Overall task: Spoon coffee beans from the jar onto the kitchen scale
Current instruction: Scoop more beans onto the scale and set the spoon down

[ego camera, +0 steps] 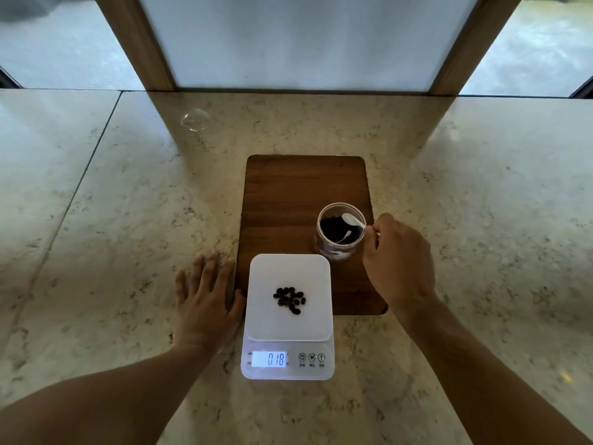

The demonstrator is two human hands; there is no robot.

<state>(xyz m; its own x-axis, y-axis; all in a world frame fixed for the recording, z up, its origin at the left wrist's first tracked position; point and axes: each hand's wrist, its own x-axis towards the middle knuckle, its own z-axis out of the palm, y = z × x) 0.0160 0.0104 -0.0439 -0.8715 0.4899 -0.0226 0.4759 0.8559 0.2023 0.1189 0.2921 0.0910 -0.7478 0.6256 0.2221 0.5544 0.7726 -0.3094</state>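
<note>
A clear glass jar (340,234) with dark coffee beans inside stands on a brown wooden board (298,200). My right hand (398,261) is just right of the jar and pinches the handle of a white spoon (351,220), whose bowl hangs over the jar's open mouth. In front of the board sits a white kitchen scale (288,319) with a small pile of coffee beans (290,299) on its platform; its lit display reads 0.18. My left hand (205,300) lies flat on the counter, fingers spread, just left of the scale.
The marble counter (128,220) stretches wide on both sides. A clear round lid-like object (195,119) lies at the back left. A wood-framed panel (308,43) rises behind the counter's far edge.
</note>
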